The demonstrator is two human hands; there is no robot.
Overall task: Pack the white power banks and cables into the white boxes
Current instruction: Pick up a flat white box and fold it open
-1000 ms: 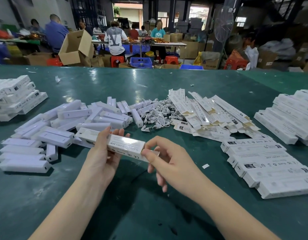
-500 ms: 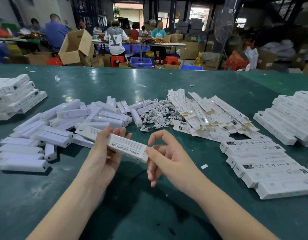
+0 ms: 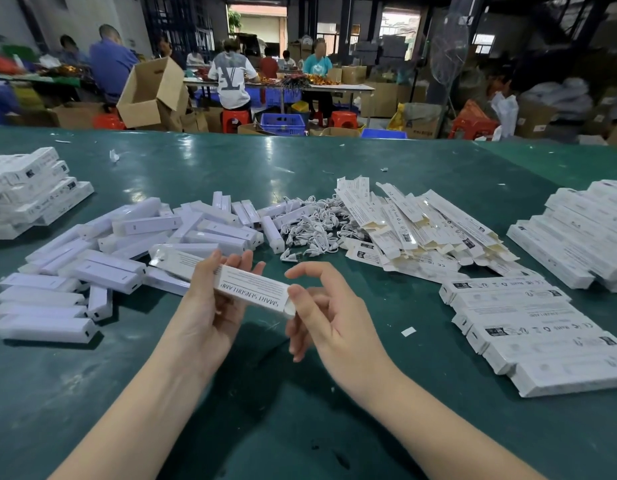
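Observation:
My left hand (image 3: 210, 306) grips a long white box (image 3: 251, 288) printed "SMART SENSOR LAMP", held slanted above the green table (image 3: 300, 427). My right hand (image 3: 320, 317) touches the box's near end with the thumb, its other fingers spread and curled. A heap of loose white power banks (image 3: 127, 251) lies at the left. A tangle of white cables (image 3: 310, 230) sits in the middle beyond the hands. Flat unfolded boxes (image 3: 421, 226) are piled to the right of the cables.
Closed white boxes lie in a row at the right (image 3: 535, 327), in a pile at the far right (image 3: 584, 230) and in a stack at the far left (image 3: 30, 192). Beyond the table's far edge, people sit at other tables among cardboard cartons (image 3: 151, 95).
The box has turned in my left hand so its printed name faces up. My right hand pushed the near end flap closed and now rests against that end.

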